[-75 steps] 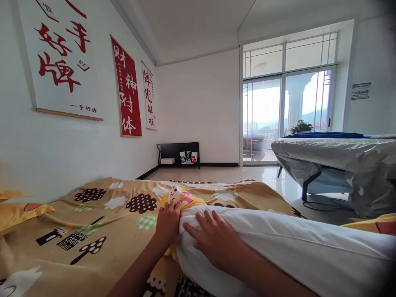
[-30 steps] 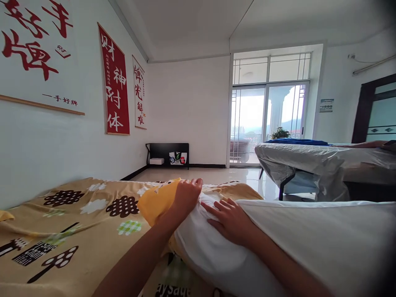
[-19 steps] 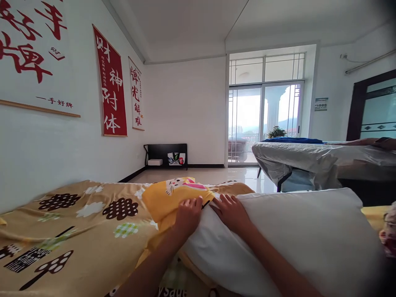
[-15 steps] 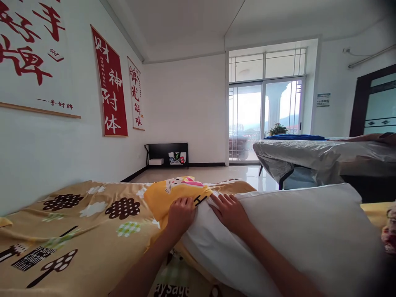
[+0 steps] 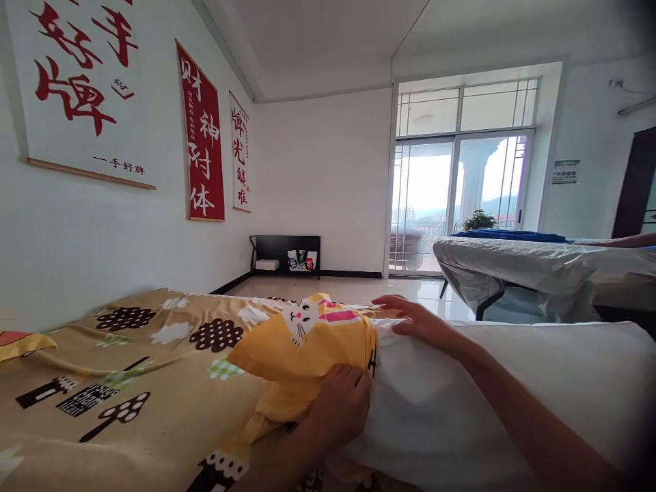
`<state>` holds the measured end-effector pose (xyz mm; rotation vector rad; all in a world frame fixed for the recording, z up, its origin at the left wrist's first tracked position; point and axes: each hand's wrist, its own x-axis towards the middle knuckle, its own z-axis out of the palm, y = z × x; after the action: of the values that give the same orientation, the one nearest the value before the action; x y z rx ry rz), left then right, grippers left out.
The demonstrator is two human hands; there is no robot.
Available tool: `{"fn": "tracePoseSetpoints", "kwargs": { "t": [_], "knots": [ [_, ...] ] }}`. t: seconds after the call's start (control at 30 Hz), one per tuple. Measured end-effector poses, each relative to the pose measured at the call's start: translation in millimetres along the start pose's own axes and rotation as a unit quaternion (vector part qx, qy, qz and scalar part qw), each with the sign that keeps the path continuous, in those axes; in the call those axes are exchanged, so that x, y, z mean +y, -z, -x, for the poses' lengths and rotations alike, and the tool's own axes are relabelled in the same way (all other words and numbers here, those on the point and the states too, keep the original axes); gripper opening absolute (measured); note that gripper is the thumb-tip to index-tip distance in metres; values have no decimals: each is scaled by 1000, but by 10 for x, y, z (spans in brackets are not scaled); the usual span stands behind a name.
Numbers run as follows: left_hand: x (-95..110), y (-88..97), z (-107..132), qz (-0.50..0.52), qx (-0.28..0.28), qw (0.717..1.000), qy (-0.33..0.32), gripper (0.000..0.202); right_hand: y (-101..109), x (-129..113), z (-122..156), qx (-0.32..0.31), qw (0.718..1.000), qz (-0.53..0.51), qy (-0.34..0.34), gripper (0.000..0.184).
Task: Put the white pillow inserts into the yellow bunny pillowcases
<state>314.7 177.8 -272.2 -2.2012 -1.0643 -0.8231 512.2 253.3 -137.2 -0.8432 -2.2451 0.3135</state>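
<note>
A white pillow [image 5: 476,396] lies across a bed in front of me. A yellow pillowcase [image 5: 302,348] with a cat face covers its left end. My left hand [image 5: 341,403] is closed on the lower edge of the pillowcase where it meets the pillow. My right hand [image 5: 417,321] rests on top of the pillow's far edge, fingers curled on the pillowcase opening there.
The bed is spread with a tan patterned sheet [image 5: 128,369]. A white wall with hanging scrolls [image 5: 202,137] runs along the left. A plastic-covered bed [image 5: 538,266] stands at the right. A low black shelf [image 5: 287,256] and glass balcony doors [image 5: 456,198] are at the far end.
The pillowcase has come further over the pillow's end. My left hand dropped down to the lower edge; my right hand moved up to the far top edge.
</note>
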Motion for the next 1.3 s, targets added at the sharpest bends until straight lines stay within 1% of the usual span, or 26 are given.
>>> {"fn": "tracePoseSetpoints", "kwargs": {
  "t": [0.03, 0.1, 0.13, 0.2, 0.23, 0.3, 0.37, 0.4, 0.47, 0.5, 0.57, 0.6, 0.67, 0.7, 0.73, 0.8, 0.87, 0.9, 0.97, 1.0, 1.03, 1.1, 1.13, 1.17, 1.23, 1.3],
  "knots": [
    [23, 4, 16, -1, 0, 1000, -4, 8, -1, -151, -113, 9, 1000, -11, 12, 46],
    [94, 8, 12, 2, 5, 1000, -15, 7, -138, -459, -361, 17, 999, 9, 29, 49],
    [131, 11, 8, 7, 11, 1000, -21, 7, -253, -588, -481, 1, 999, 32, 40, 54],
    [180, 21, 37, 17, 33, 999, -24, 5, -505, -748, -681, -69, 994, 72, 43, 66],
    [181, 28, 90, 24, 43, 999, -23, 4, -616, -775, -751, -109, 990, 84, 35, 67],
    [120, 47, 302, 54, 76, 995, -31, 7, -765, -742, -823, -167, 982, 88, 9, 56],
    [-41, 74, 656, 107, 129, 986, -9, 19, -808, -655, -824, -160, 983, 88, -1, 43],
    [-160, 93, 867, 133, 173, 976, 24, 24, -797, -614, -809, -137, 986, 92, 1, 38],
    [-461, 151, 1280, 181, 188, 941, 216, 25, -743, -566, -768, -88, 991, 104, 14, 30],
    [-631, 189, 1449, 179, 192, 929, 261, 24, -713, -563, -749, -72, 992, 107, 19, 27],
    [-964, 281, 1647, 176, 205, 897, 351, 14, -664, -593, -722, -44, 990, 127, 42, 26],
    [-1109, 328, 1667, 184, 213, 875, 394, 24, -649, -621, -714, -28, 985, 157, 62, 26],
    [-1328, 417, 1559, 232, 207, 837, 451, 61, -626, -689, -706, 4, 960, 256, 109, 24],
    [-1397, 459, 1446, 270, 194, 826, 456, 73, -612, -723, -702, 13, 939, 316, 133, 21],
    [-1440, 503, 1307, 315, 174, 820, 444, 78, -590, -753, -697, 15, 915, 371, 154, 19],
    [-1460, 599, 993, 412, 136, 805, 406, 80, -510, -795, -674, 10, 877, 443, 187, 18],
    [-1419, 710, 691, 498, 114, 783, 354, 76, -380, -807, -632, 36, 856, 472, 208, 18],
    [-1383, 766, 561, 530, 109, 774, 328, 73, -305, -802, -604, 73, 853, 476, 202, 17],
    [-1295, 860, 362, 568, 117, 763, 286, 67, -164, -780, -538, 180, 853, 467, 150, 18],
    [-1247, 891, 292, 578, 128, 759, 271, 67, -108, -766, -503, 217, 852, 460, 125, 19],
    [-1197, 909, 242, 581, 144, 756, 264, 69, -67, -753, -468, 227, 853, 455, 116, 19],
    [-1099, 914, 192, 562, 169, 764, 267, 76, -23, -734, -398, 175, 862, 453, 147, 20],
    [-1052, 910, 187, 539, 175, 779, 268, 77, -16, -730, -364, 142, 865, 451, 168, 20],
    [-1008, 907, 191, 507, 182, 800, 266, 73, -15, -731, -332, 129, 868, 446, 177, 20],
    [-937, 929, 210, 423, 205, 846, 251, 55, -22, -742, -269, 156, 875, 430, 156, 23],
    [-897, 1000, 214, 338, 235, 878, 244, 33, -28, -760, -209, 150, 882, 418, 156, 25]
  ]
}}
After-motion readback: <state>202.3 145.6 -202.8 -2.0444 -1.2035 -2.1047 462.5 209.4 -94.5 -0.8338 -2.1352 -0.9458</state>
